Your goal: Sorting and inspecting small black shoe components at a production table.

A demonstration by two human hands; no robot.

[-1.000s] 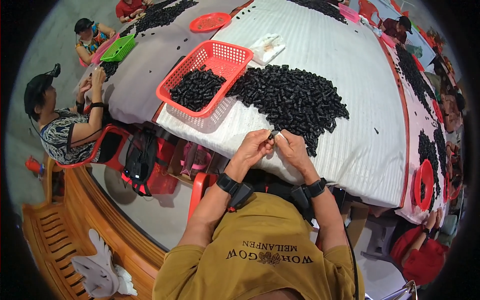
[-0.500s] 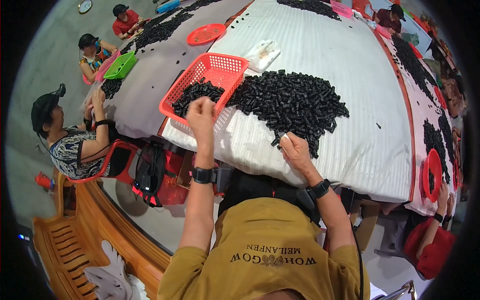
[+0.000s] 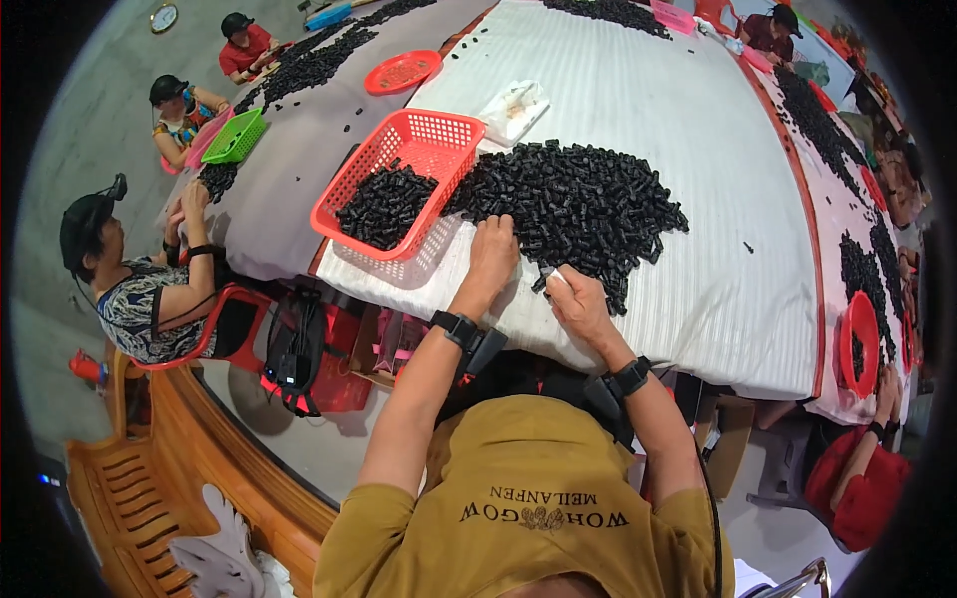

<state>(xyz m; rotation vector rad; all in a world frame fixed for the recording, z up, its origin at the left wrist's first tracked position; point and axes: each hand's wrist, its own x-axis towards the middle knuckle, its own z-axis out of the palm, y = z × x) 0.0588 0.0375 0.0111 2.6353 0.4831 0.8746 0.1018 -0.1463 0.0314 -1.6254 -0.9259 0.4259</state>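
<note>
A wide pile of small black cylindrical pieces [image 3: 578, 199] lies on the white cloth in front of me. My left hand [image 3: 493, 257] is at the pile's near left edge with its fingers curled; whatever they hold is hidden. Close beside it, my right hand [image 3: 582, 303] is closed at the pile's near tip. A small white thing [image 3: 555, 278] shows between its thumb and fingers, too small to name. To the left of the pile stands a red plastic basket [image 3: 439, 123], its near part filled with more black pieces [image 3: 387, 206].
Behind the basket lie a crumpled white tissue [image 3: 514, 112] and a red round tray [image 3: 403, 73]. A person [image 3: 140, 269] sits at the left by a green basket [image 3: 234, 136]. Another works at the right near a red bowl [image 3: 858, 344]. A wooden bench [image 3: 159, 488] stands lower left.
My left hand has moved from above the red basket, right and down to the pile's near edge. My right hand has stayed nearly in place. The whole view has shifted slightly.
</note>
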